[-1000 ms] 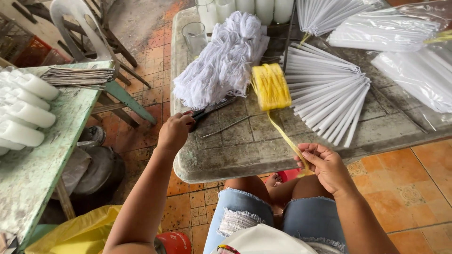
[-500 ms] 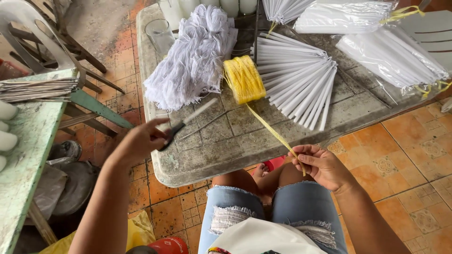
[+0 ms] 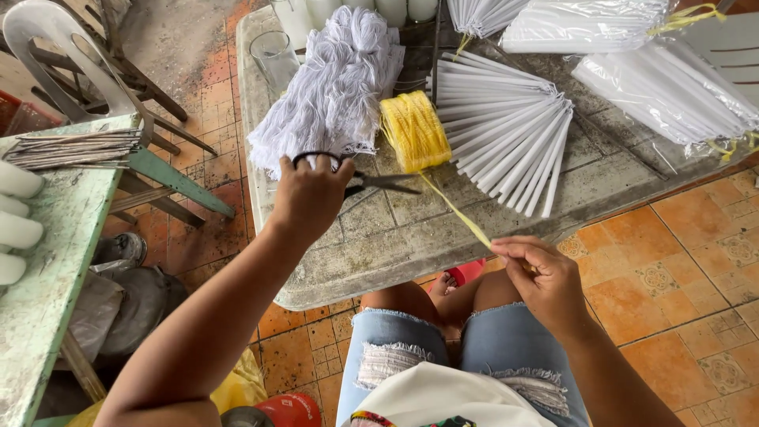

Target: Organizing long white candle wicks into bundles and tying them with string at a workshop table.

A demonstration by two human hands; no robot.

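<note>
Grey stone bench (image 3: 379,253), worn, cracked surface, rounded near corner. On it: heap of white string bundles (image 3: 336,87) at left-centre; yellow twine roll (image 3: 413,130) just beside heap, to its right; fan of white sticks (image 3: 506,130) right of roll; clear bags of white sticks (image 3: 656,79) at far right, tied with yellow twine; empty glass (image 3: 274,55) at far left edge; white candles (image 3: 348,9) along back edge. Second bench (image 3: 47,261), green, chipped paint, at left: white candles (image 3: 17,209) and stack of thin grey sticks (image 3: 79,148) on it.

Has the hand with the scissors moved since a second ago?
Yes. The left hand has lifted the scissors off the stone table and swung them toward the yellow string spool, nearer the taut strand.
</note>
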